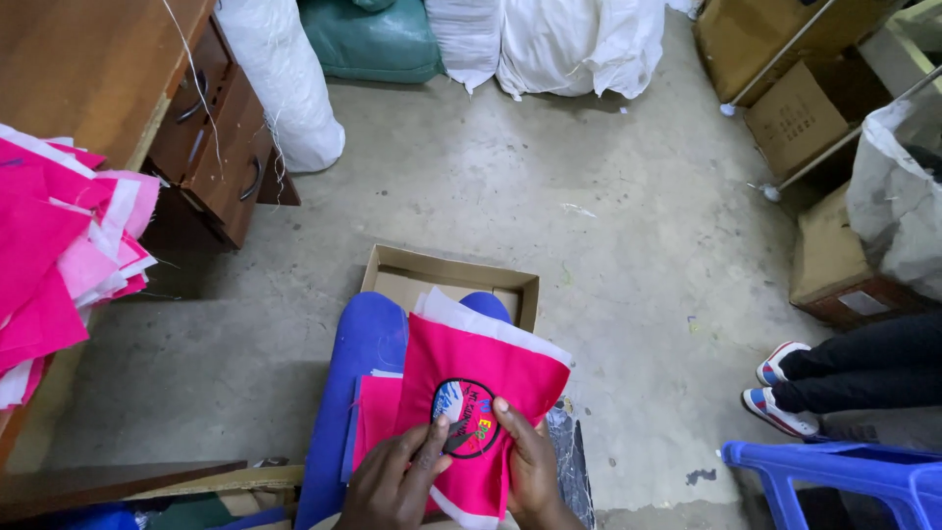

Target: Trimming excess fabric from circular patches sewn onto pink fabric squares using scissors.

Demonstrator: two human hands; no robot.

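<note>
Both hands, left hand (397, 481) and right hand (530, 466), pinch one badged pink fabric piece (471, 412) on the lap; a large pink stack (59, 265) waits at nine o'clock.

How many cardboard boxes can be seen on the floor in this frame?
4. One open box lies just beyond the person's knees. Three more sit at the right: one at the top corner, one below it, one by the white sack. Others may be hidden.
</note>
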